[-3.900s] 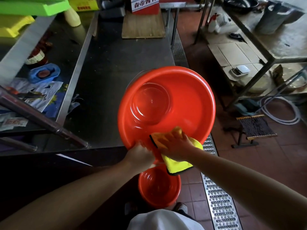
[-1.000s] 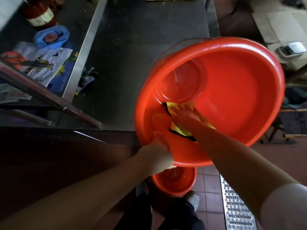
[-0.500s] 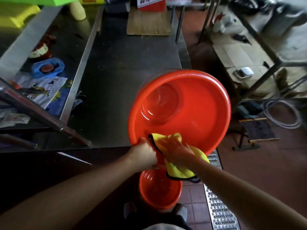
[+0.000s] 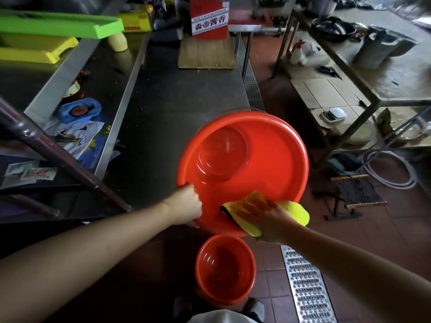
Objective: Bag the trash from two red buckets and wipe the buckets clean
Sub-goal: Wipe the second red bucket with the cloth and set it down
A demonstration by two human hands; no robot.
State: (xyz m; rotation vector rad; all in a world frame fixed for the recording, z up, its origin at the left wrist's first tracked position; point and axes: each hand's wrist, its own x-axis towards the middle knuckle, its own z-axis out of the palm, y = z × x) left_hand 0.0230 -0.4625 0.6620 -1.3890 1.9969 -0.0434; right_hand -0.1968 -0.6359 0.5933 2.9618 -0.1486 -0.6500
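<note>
1. Head view: large red bucket (image 4: 263,159) tilted with its open mouth toward the camera, held at the near edge of the dark steel counter (image 4: 168,108).
2. Left hand (image 4: 185,204) closed around the bucket's lower left rim, gripping it.
3. Right hand (image 4: 263,214) with fingers spread flat, pressing a yellow cloth (image 4: 295,210) against the bucket's lower rim, partly inside and partly draped over the edge.
4. Inside of that bucket empty and glossy, round base visible toward the upper left.
5. Second red bucket (image 4: 225,273), smaller in frame, upright on the tiled floor (image 4: 396,243) just below the held one, between two shoes.
6. Metal drain grate (image 4: 307,287) in the floor just to its right.
</note>
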